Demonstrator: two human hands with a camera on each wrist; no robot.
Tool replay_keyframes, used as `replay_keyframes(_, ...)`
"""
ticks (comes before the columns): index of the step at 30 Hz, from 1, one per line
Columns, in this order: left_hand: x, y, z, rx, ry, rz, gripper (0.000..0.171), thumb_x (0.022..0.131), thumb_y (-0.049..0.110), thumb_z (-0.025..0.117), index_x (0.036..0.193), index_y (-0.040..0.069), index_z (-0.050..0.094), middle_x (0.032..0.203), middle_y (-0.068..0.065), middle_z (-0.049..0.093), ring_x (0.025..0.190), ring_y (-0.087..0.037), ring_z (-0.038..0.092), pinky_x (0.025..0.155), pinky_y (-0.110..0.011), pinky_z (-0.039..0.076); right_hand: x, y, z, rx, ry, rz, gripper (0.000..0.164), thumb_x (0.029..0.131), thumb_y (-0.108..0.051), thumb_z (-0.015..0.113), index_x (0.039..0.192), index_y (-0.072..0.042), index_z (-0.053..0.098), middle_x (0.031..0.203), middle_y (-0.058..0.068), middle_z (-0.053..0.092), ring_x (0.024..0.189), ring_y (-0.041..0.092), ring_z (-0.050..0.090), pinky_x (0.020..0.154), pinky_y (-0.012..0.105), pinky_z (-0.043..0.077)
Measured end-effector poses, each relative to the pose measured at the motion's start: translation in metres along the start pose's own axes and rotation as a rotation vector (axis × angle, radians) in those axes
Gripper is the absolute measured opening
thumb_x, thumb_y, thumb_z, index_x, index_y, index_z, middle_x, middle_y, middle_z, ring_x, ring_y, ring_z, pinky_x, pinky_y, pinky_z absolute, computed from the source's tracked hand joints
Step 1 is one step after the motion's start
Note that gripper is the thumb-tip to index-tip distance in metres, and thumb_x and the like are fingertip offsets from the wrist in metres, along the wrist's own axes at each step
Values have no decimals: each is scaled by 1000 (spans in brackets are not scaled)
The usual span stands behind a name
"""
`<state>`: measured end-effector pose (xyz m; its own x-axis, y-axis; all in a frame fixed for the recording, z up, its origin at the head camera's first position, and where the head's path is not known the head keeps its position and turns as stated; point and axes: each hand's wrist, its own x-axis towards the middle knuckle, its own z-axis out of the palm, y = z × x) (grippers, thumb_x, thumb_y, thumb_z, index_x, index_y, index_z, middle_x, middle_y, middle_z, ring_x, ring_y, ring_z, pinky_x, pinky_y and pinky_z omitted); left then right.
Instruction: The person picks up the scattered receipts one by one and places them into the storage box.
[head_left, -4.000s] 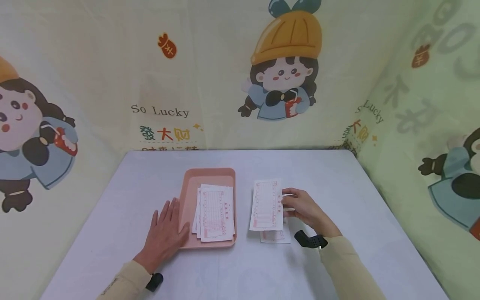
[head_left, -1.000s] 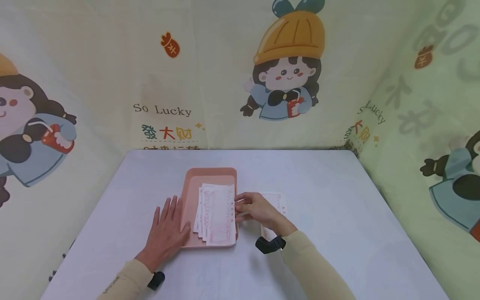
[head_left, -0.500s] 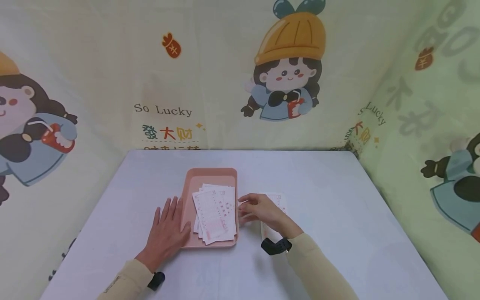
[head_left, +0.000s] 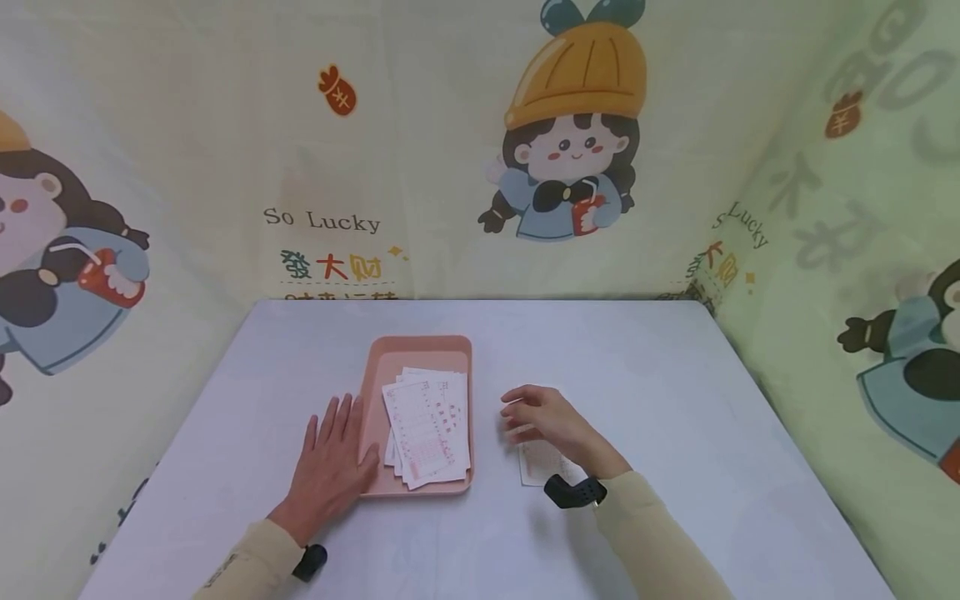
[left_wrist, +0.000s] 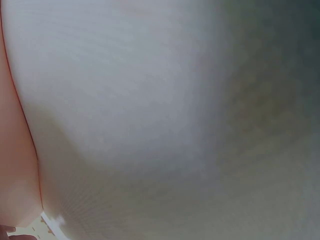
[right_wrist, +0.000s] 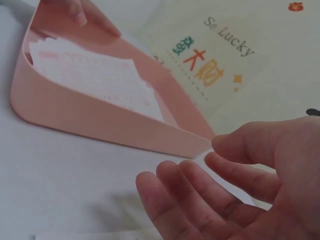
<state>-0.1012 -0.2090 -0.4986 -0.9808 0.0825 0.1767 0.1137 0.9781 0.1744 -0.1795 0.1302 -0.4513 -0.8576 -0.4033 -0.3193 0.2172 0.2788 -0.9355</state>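
Observation:
A pink tray (head_left: 386, 358) lies left of the table's middle. In it is a loose pile of white paper slips (head_left: 426, 437) with red print, the top one tilted across the others. My left hand (head_left: 333, 458) rests flat with straight fingers against the tray's left rim. To the right of the tray, my right hand (head_left: 551, 421) hovers with loosely bent fingers and nothing between them, as the right wrist view also shows. Below it lies another slip (head_left: 536, 467), partly hidden by the hand. Mostly blur and a strip of skin (left_wrist: 15, 160) fill the left wrist view.
A white table (head_left: 637, 350) carries all of this. Behind it and on the right hangs a cream backdrop (head_left: 442, 167) with cartoon figures and lettering. Black bands sit at both wrists, next to beige sleeves (head_left: 660, 533).
My right hand brought a slip from the right over to the tray and let it go onto the pile. Then it drew back right over the table slip. The left hand stayed put.

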Motion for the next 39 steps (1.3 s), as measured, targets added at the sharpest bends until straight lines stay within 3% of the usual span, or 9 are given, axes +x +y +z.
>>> replay_keyframes(21, -1, -1, 0, -1, -51, -15, 78, 96, 39, 48, 155, -3, 21, 162, -24, 24, 151, -43, 16, 121, -62, 13, -11, 10, -22, 16, 61, 21, 37, 99, -15, 53, 129, 5, 54, 119, 25, 64, 97, 29, 69, 87, 41, 60)
replay_keyframes(39, -1, -3, 0, 1, -33, -5, 77, 96, 38, 49, 155, -3, 21, 161, -25, 25, 150, -44, 18, 121, -62, 14, -20, 12, -40, -13, 130, 52, 37, 98, -16, 56, 130, 3, 54, 117, 23, 66, 95, 28, 68, 86, 38, 60)
